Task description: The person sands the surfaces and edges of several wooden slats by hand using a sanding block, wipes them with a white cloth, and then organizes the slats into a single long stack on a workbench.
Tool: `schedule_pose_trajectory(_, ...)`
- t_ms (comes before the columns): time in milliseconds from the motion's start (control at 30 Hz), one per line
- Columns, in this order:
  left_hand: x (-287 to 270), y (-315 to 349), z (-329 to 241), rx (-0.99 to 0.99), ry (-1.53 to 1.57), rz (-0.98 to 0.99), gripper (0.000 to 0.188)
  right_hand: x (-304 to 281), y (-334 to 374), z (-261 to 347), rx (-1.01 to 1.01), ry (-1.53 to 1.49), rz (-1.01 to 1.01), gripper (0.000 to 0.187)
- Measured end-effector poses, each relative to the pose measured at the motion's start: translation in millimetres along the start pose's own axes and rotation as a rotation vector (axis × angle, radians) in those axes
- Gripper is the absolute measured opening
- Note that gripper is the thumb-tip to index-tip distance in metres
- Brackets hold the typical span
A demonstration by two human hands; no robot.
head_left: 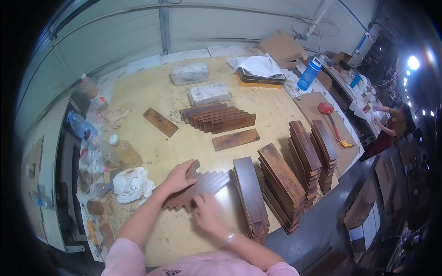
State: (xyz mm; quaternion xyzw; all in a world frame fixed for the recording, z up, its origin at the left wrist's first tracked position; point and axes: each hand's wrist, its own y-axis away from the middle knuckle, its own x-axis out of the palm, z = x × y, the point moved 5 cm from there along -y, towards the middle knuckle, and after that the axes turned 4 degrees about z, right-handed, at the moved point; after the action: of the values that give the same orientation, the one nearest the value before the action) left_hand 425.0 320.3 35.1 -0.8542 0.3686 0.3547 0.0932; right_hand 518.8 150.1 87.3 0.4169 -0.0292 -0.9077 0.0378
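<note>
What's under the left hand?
The left hand is over a staggered row of brown wooden planks; their exposed parts show to its right and nearer the person. Whatever lies directly beneath the hand is covered and can't be seen.

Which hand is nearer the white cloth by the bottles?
Left. The left hand is right of the cloth, on the planks; the right hand is farther right and lower.

Fanned planks: wood, glossy
Stacks: wood, smooth, satin sheen
Rag: cloth, matt, crumpled
Blue bottle: smooth plastic
Box: matt cardboard
Table: smooth, with a soft sheen
Bracelet: shiny, metal-like
</note>
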Motion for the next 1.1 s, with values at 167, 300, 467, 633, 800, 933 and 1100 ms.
schedule_pose_trajectory(167,-15.8,-66.2,3.3,-0.026,0.031,-0.098,0.043,10.9,-39.0,-13.5,-0.356,0.441,0.007,0.087)
schedule_pose_trajectory(300,14.0,-147.2,-27.0,0.054,-0.137,0.024,0.034,15.7,-53.5,-6.0,-0.329,0.448,0.202,0.083)
schedule_pose_trajectory(467,60.6,-192.4,-41.6,0.222,-0.463,-0.064,0.046,45.3,-54.9,-21.3,-0.256,0.412,0.238,0.075)
schedule_pose_trajectory(633,47.7,-188.9,-64.2,0.241,-0.718,-0.109,0.05,38.1,-55.0,-20.8,-0.251,0.388,0.173,0.076)
schedule_pose_trajectory(800,19.9,-189.5,-34.1,0.349,-0.841,-0.396,0.056,31.6,-54.0,-10.2,-0.245,0.336,0.181,0.085)
schedule_pose_trajectory(933,5.9,-188.0,-49.0,0.409,-0.809,-0.475,0.063,19.7,-53.7,-11.4,-0.212,0.29,0.162,0.088)
schedule_pose_trajectory(1100,-16.7,-193.6,-39.1,0.302,-0.493,-0.576,0.056,21.9,-54.1,-7.5,-0.229,0.327,0.155,0.089)
